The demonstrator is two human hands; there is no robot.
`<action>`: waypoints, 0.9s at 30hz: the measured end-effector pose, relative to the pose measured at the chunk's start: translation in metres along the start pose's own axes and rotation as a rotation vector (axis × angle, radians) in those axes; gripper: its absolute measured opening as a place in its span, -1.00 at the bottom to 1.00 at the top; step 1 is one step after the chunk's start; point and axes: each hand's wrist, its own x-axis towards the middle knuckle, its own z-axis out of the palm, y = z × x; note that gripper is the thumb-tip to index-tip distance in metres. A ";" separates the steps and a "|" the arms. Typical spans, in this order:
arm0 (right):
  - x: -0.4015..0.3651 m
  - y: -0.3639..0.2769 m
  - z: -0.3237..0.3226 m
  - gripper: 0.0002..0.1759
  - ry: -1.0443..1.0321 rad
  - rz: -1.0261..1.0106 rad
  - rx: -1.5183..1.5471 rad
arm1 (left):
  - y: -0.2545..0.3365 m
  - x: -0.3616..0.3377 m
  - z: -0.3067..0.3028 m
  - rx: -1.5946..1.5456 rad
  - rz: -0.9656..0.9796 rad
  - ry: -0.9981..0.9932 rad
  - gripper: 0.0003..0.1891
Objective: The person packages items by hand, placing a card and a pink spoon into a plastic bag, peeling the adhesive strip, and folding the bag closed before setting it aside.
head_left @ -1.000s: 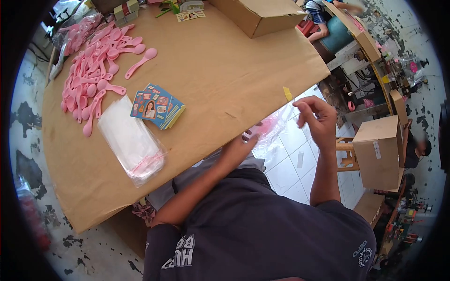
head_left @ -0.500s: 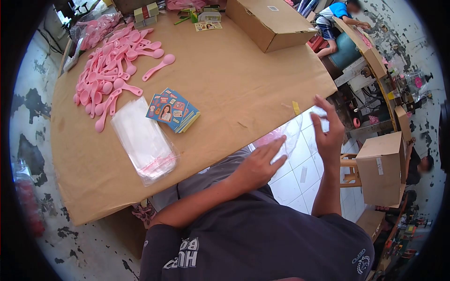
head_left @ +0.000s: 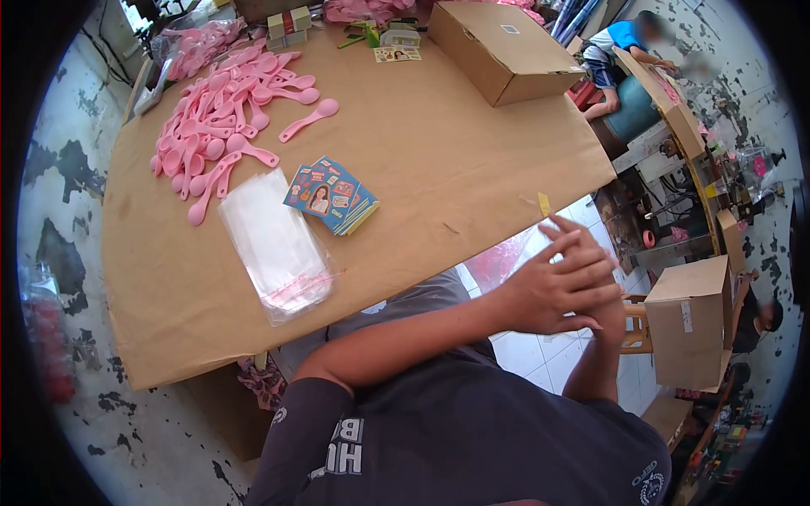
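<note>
My left hand point(head_left: 561, 291) lies across my right hand point(head_left: 576, 238), just past the table's front edge. Its fingers are stretched out and apart, with nothing seen in them. Behind it, much of my right hand is hidden; the fingers that show point up and left and look spread. On the table, left of my hands, are a stack of blue printed cards point(head_left: 333, 196) and a pile of clear plastic bags point(head_left: 274, 240). A heap of pink plastic spoons point(head_left: 215, 114) lies beyond them. One pink spoon point(head_left: 309, 120) rests apart from the heap.
Brown paper covers the table point(head_left: 439, 160). A large cardboard box point(head_left: 506, 51) stands at its back right; yellow tape point(head_left: 543, 203) sticks to the front edge. Another carton point(head_left: 688, 325) is at the right by a wooden stool point(head_left: 637, 327). A person point(head_left: 620, 51) sits at another bench.
My left hand has moved right and up onto my right hand, which has shifted slightly lower. Clear plastic seen between the hands earlier no longer shows there. The view has shifted slightly.
</note>
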 end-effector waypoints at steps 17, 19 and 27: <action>-0.004 -0.016 0.066 0.24 0.298 -0.638 -0.417 | -0.006 0.039 -0.017 -1.204 -0.362 0.366 -0.19; 0.012 -0.007 0.054 0.24 0.316 -0.558 -0.369 | 0.002 0.035 -0.018 -1.309 -0.362 0.298 -0.18; 0.040 0.017 -0.004 -0.18 0.642 -0.365 -0.060 | 0.035 0.009 -0.024 -1.179 -0.679 0.022 -0.14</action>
